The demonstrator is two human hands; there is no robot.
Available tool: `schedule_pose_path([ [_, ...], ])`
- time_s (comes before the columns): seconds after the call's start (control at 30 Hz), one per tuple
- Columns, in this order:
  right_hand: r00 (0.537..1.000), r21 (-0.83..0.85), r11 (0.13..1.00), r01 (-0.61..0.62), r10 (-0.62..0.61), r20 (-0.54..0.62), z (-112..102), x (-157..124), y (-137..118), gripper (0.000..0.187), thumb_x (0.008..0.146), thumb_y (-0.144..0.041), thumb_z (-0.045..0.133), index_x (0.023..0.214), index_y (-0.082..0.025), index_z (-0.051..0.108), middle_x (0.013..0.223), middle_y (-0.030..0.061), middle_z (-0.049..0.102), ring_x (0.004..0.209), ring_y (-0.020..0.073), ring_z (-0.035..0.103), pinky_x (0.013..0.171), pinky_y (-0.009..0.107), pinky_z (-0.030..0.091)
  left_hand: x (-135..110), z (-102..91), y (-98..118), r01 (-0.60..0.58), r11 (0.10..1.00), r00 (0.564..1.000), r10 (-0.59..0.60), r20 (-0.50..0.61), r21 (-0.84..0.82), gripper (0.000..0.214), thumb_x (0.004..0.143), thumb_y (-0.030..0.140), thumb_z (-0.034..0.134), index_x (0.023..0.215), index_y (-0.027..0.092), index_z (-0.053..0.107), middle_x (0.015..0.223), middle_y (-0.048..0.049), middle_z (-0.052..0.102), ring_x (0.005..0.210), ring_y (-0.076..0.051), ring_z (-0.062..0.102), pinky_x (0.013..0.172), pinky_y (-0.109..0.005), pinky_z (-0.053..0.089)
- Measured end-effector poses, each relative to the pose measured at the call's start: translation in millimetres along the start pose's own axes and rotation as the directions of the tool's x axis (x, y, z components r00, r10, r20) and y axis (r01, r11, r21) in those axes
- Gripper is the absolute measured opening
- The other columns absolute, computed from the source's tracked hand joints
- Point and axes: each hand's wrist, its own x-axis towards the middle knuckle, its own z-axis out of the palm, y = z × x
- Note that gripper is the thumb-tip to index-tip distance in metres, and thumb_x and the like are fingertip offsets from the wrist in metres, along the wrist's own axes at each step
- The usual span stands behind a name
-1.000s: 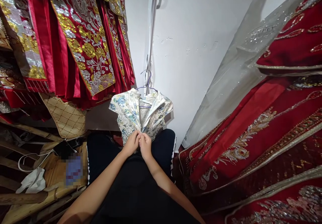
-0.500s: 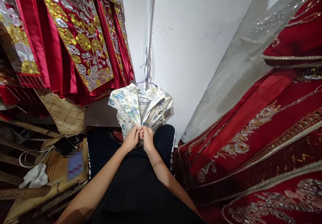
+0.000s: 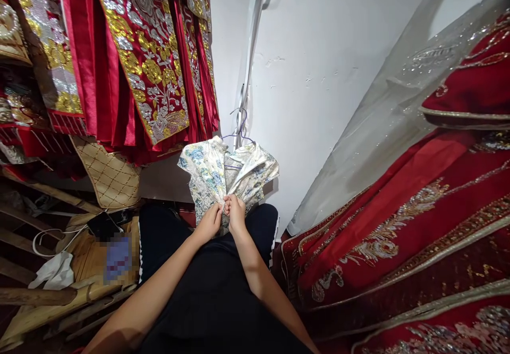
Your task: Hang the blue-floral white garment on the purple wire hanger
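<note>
A white short-sleeved garment point(image 3: 207, 168) with blue flower print hangs on a purple wire hanger point(image 3: 243, 126) in front of me. Its upper front is parted at the neck, and its lower part falls between my knees. My left hand point(image 3: 210, 221) pinches the left front edge of the garment. Close beside it and slightly higher, my right hand point(image 3: 236, 210) has its fingers closed on the right front edge. Any fastener between the fingertips is too small to make out.
Red embroidered garments point(image 3: 151, 72) hang at upper left, and red beaded gowns point(image 3: 378, 232) fill the right. A metal pole point(image 3: 249, 51) runs down the white wall point(image 3: 303, 41). At lower left, a wooden chair point(image 3: 79, 258) bears a white cable, a tissue point(image 3: 53, 270) and a dark object.
My right hand has risen slightly above my left along the garment's front edge. The whole view has shifted a little, with things appearing further right and lower.
</note>
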Motion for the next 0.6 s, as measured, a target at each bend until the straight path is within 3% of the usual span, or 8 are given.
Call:
schedule_pose_path([
  [0.3,0.998,-0.002,0.999,0.05,-0.05,-0.023,13.6,12.9,-17.8,0.02,0.079,-0.033,0.056,0.066,-0.018,0.057,0.047,-0.0063,0.039,0.041,0.0072,0.028,0.04,0.023,0.021,0.2,0.5,-1.9,0.036,0.999,0.999,-0.035,-0.017,0.018,0.022,0.101,0.033,0.033,0.089,0.022,0.047,0.081,-0.0024,0.053,0.076,-0.019,0.051,0.072,-0.032,0.041],
  [0.6,0.995,-0.003,0.996,0.085,-0.085,-0.05,17.5,25.2,-37.0,0.021,0.079,-0.035,0.057,0.066,-0.018,0.057,0.045,-0.0063,0.04,0.04,0.007,0.028,0.039,0.021,0.021,0.9,-5.9,9.5,0.025,1.0,0.999,-0.025,0.041,0.009,0.023,0.1,0.033,0.034,0.087,0.02,0.048,0.078,-0.001,0.051,0.074,-0.017,0.048,0.07,-0.029,0.039],
])
